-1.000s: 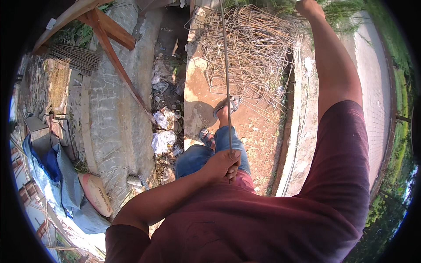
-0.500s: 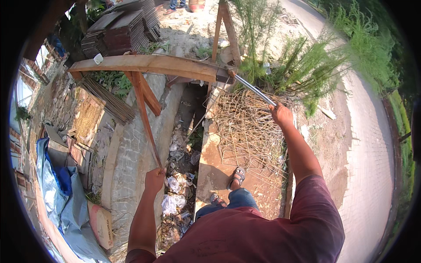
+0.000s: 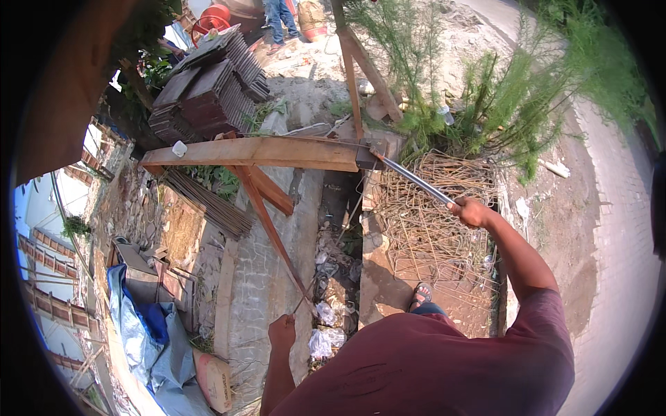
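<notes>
A thin steel rod (image 3: 413,180) runs on a slant from the end of a long wooden plank (image 3: 263,151) down to the right hand (image 3: 469,211). Its upper end meets the plank's right end at a dark metal fitting, and its lower end disappears into the fist. The rod lies above a heap of bent rusty wire pieces (image 3: 437,222) piled on the reddish ground.

The right hand is closed around the rod in a full fist, knuckles up. The right arm is stretched well out in front of the body, nearly straight at the elbow, the forearm bare and the upper arm in a maroon shirt sleeve (image 3: 534,326).

The left hand (image 3: 282,331) is held low and close to the body, the forearm rising steeply from the lower edge. It is curled shut around the near end of a second, very thin rod (image 3: 302,304) that points up toward a slanted wooden brace (image 3: 267,225) under the plank; how firmly it grips cannot be told at this size.

Between the two arms a narrow ditch (image 3: 333,277) with pale litter in it runs away from the person, and a sandalled foot (image 3: 420,295) stands beside the wire heap. To the left lie a brick-paved strip (image 3: 260,277), a blue-grey tarpaulin (image 3: 146,333) and a sack (image 3: 215,378). Farther off are stacked dark tiles (image 3: 208,90) and green feathery shrubs (image 3: 506,104).
</notes>
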`<state>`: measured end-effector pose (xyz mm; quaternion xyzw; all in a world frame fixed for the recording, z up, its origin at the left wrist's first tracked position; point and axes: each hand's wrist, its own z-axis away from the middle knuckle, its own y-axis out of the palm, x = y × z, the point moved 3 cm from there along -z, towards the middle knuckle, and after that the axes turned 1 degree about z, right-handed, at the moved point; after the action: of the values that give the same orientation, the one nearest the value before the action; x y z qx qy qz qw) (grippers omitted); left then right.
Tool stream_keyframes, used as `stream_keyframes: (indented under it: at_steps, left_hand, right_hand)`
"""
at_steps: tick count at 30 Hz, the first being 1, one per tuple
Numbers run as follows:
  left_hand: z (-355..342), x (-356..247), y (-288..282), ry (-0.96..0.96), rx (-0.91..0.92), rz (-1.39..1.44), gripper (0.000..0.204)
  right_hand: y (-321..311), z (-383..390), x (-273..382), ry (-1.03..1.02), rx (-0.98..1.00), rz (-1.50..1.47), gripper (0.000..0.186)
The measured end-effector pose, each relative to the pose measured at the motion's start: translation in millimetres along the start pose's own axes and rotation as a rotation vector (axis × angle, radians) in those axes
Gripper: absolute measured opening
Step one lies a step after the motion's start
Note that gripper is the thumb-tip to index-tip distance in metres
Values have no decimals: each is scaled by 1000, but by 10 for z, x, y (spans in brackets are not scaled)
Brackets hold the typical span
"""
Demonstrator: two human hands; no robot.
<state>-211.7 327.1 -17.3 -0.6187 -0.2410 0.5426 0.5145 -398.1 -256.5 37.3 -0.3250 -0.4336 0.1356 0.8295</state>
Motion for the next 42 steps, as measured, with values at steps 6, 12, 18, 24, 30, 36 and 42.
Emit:
stream_keyframes:
  at_steps: [6,12,18,24,30,36,42]
  left_hand:
    - [-124,105,19,-5,-80,-50,30]
    - [-791,369,-465,-70,-16,-103,32]
    - [-573,-395,50,-365,693,582,37]
    - [-1497,-1417,538,31,377,538,32]
    - [-1229,-1980,438,230,-56,164,31]
    - [-909,-2512,65,239,-147,436,34]
    - [-1032,-2243,-351,70,-45,860,37]
  right_hand:
    - [374,71,-11,208,143,-630,44]
    - [915,189,218,239,71,-743,42]
    - [628,30,-144,229,137,-655,45]
    - [674,-230,-219,105,-134,-306,42]
    - [603,-49,-137,60,-395,-156,33]
    - [283,86,69,-29,-476,-613,27]
    - [-918,-20,442,-391,-956,-133,43]
